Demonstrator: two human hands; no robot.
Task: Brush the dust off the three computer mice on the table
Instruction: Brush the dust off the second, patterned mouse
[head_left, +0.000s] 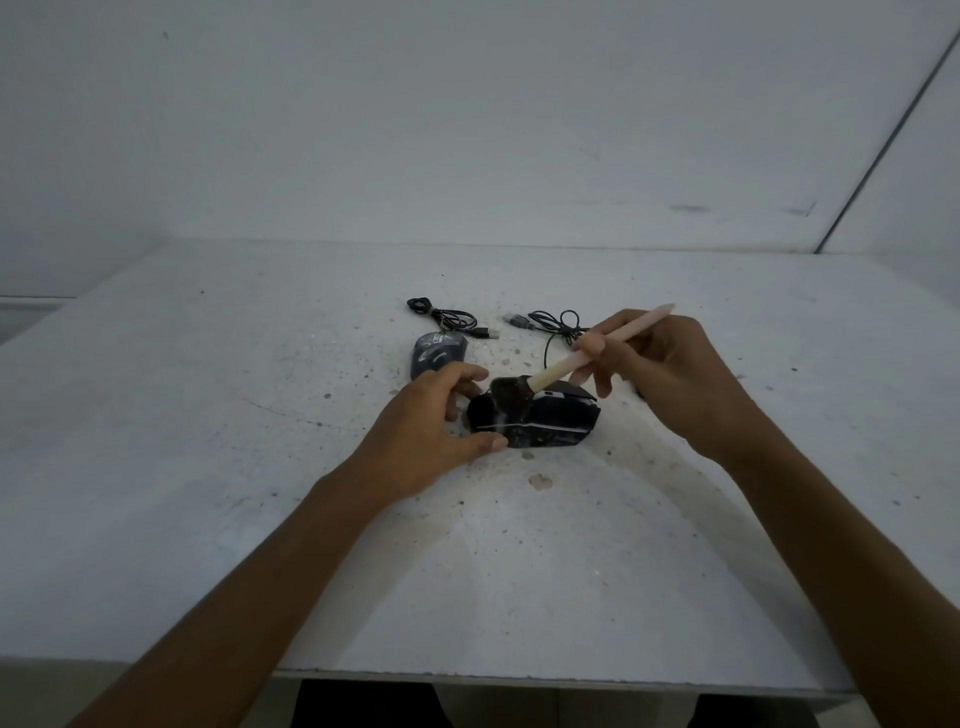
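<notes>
Two mice show plainly on a pale, scuffed table (208, 415) that runs back to a bare whitish wall (467, 130); a dark strip (883, 130) slants up that wall at far right. Grit and brownish specks (540, 480) litter the tabletop near the middle. Both forearms reach in from the near edge.

Leftmost lies the grey mouse (437, 353), flat on the table, its coiled cable (447, 317) bundled just behind it. The left hand (426, 421), just in front of this mouse, grips the left end of the black mouse (550, 423): thumb pressed to the near side, curled fingers (467, 375) wrapped over the far side. The black mouse sits mid-table, lengthwise left to right, streaked with pale dust; whether it is lifted or resting I cannot tell.

The brush (558, 370) slants down from the upper right, its dark bristles (509, 392) touching the top of the black mouse close to the left hand's fingers. Behind it a second cable (561, 322) loops on the table. The right hand (670, 374) pinches the pale handle between thumb and forefinger, the other fingers loosely curled beneath. A dark sliver under this hand is too hidden to identify.
</notes>
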